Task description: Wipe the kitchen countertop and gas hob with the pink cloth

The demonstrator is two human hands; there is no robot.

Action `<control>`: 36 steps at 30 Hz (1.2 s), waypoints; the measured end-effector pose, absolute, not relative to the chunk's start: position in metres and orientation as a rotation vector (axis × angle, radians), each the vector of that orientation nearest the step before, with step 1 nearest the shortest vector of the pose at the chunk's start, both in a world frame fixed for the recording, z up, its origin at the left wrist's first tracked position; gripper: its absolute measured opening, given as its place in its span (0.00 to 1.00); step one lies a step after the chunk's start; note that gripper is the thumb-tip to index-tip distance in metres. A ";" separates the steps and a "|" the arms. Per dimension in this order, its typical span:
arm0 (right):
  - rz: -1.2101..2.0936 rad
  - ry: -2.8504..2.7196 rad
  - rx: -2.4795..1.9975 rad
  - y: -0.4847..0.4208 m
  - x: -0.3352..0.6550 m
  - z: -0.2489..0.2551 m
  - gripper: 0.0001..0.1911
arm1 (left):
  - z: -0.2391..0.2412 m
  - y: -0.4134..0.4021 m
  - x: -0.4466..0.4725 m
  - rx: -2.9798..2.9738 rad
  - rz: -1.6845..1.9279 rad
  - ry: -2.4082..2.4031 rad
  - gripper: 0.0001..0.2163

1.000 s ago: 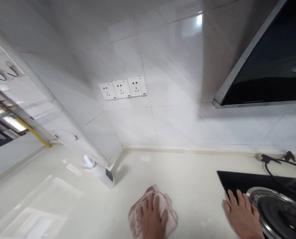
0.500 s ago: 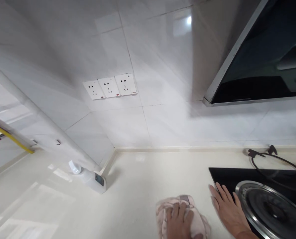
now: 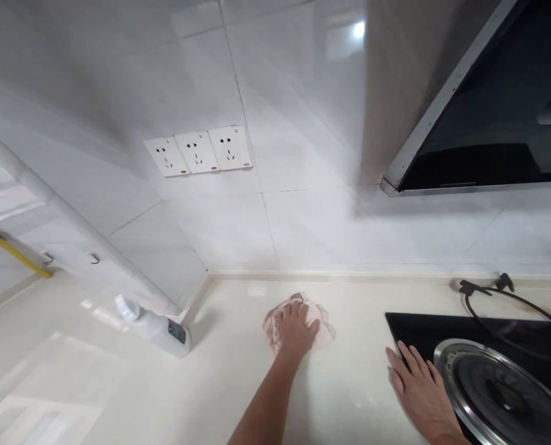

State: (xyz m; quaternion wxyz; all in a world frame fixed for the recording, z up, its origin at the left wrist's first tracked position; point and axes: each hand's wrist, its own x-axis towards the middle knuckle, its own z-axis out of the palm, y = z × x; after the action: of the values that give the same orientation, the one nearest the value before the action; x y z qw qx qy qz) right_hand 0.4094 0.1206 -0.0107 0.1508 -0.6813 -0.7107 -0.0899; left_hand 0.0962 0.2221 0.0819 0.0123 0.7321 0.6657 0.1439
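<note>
Step in hand, prob.: a wipe of the table (image 3: pixel 229 383) w/ the cloth (image 3: pixel 325 335), judging by the pose. Cloth lies crumpled on the table, out toward the back wall (image 3: pixel 312 232), roughly b/w the spray bottle (image 3: pixel 157 330) and the hob (image 3: pixel 412 324), touching neither. L hand (image 3: pixel 296 327) is on top of it, palm down, arm reaching well fwd. L fingers part-bent and a bit spread, thumb out to the side; they've got hold of the cloth by pressing it down & bunching it, not by a full fist. Fingertips partly lost in the folds, so exact grip hard to tell. R hand (image 3: pixel 421 389) has no cloth: palm down, fingers long and lightly spread, over the hob's near-L edge, beside the round burner (image 3: pixel 502 389); looks to be propped there, though contact under the palm is hidden. My read: next move calls for steady, even pressure from L palm, cloth flat under it, and room left at the bottle, wall & hob edge; R hand need only brace.
</note>
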 end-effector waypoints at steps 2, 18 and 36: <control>-0.267 -2.037 -1.946 0.120 0.410 -0.012 0.29 | 0.083 0.232 0.083 2.250 0.430 2.136 0.23; -0.292 -2.038 -1.914 0.119 0.412 -0.014 0.31 | 0.102 0.141 -0.069 1.838 0.260 2.714 0.22; -0.273 -1.991 -1.876 0.116 0.407 -0.006 0.31 | 0.046 0.007 0.033 2.034 0.218 2.490 0.28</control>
State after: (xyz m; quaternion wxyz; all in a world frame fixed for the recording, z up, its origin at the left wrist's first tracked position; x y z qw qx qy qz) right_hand 0.4073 0.1160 -0.0060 0.1947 -0.6694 -0.7103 -0.0972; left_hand 0.0328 0.0073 0.0462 -0.0403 0.6307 0.7720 0.0675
